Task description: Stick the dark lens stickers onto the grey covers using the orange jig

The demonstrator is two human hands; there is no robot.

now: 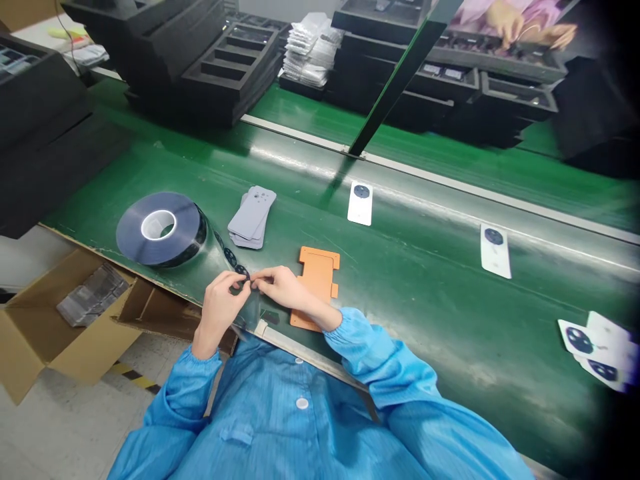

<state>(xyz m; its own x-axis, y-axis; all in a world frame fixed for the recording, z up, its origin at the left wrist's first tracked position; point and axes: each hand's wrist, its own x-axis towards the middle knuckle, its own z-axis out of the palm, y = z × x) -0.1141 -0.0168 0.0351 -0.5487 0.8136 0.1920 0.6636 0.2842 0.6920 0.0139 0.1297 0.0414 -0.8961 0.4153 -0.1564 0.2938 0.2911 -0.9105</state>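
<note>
Together, hands (223,301) (283,287) pinch clear film (211,255) — round black stickers (230,257); smooth, ring-shaped roll (135,235) nearby.

Left hand (223,303): over the table's (425,280) near edge, fingers bent, thumb near forefinger
Right hand (285,287): just inside that edge, fingertips beside the left's
Forearms (385,357): angled inward, wrists (326,315) bare

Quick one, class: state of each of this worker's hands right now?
Left hand: closed, pinching the strip of black round stickers.
Right hand: at the same strip; whether its grip is closed cannot be told.
</note>
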